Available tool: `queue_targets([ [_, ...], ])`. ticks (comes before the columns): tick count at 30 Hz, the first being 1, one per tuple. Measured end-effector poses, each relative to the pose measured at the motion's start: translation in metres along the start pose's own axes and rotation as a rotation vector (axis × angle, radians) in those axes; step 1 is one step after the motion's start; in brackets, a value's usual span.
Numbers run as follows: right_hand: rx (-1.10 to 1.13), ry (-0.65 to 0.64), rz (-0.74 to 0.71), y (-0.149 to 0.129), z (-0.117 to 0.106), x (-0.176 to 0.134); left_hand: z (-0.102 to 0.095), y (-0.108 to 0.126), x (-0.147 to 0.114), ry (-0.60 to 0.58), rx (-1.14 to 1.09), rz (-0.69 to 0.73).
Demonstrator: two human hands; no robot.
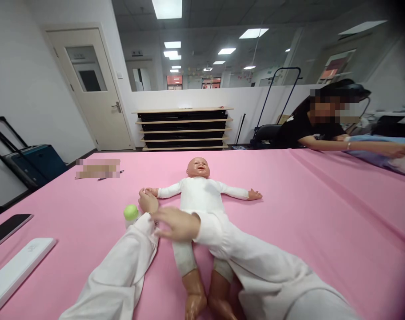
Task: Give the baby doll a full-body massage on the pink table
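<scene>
A baby doll point(202, 195) in a white long-sleeved top lies on its back on the pink cloth, arms spread, head away from me. My left hand point(148, 201) is closed at the doll's hand on the left side, its fingers curled around it. Slightly blurred, my right hand point(178, 223) hangs over the doll's hip with fingers apart, close to my left wrist, and holds nothing. Beside my left wrist stands a small bottle with a green cap point(131, 212), partly hidden by my sleeve. My right sleeve covers part of the doll's legs.
At the left edge lie a white oblong device point(22, 271) and a dark phone point(9, 229). A blurred-out brown item point(98, 169) and a pen lie at the far left. Across the pink cloth point(305, 213), at the far right, a person point(318, 120) leans over a blue cloth.
</scene>
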State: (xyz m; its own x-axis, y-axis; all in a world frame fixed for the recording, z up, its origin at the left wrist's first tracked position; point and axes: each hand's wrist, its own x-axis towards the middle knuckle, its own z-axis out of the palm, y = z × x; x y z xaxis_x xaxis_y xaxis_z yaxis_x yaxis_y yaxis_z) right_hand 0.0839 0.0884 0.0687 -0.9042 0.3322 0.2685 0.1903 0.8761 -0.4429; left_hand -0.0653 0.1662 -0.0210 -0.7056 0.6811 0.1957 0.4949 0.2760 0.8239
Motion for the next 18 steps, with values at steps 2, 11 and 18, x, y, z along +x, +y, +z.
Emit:
queue_targets([
  [2, 0.042, -0.127, -0.045, -0.024, 0.002, -0.04, -0.002, 0.0, 0.0, 0.05, 0.06, -0.046],
  [11, -0.015, -0.245, -0.015, -0.044, 0.031, -0.121, -0.008, 0.01, -0.011, 0.139, 0.162, -0.068],
  [18, -0.066, -0.002, -0.212, -0.03, 0.063, -0.126, -0.06, 0.022, -0.107, -0.116, -0.189, 0.608],
])
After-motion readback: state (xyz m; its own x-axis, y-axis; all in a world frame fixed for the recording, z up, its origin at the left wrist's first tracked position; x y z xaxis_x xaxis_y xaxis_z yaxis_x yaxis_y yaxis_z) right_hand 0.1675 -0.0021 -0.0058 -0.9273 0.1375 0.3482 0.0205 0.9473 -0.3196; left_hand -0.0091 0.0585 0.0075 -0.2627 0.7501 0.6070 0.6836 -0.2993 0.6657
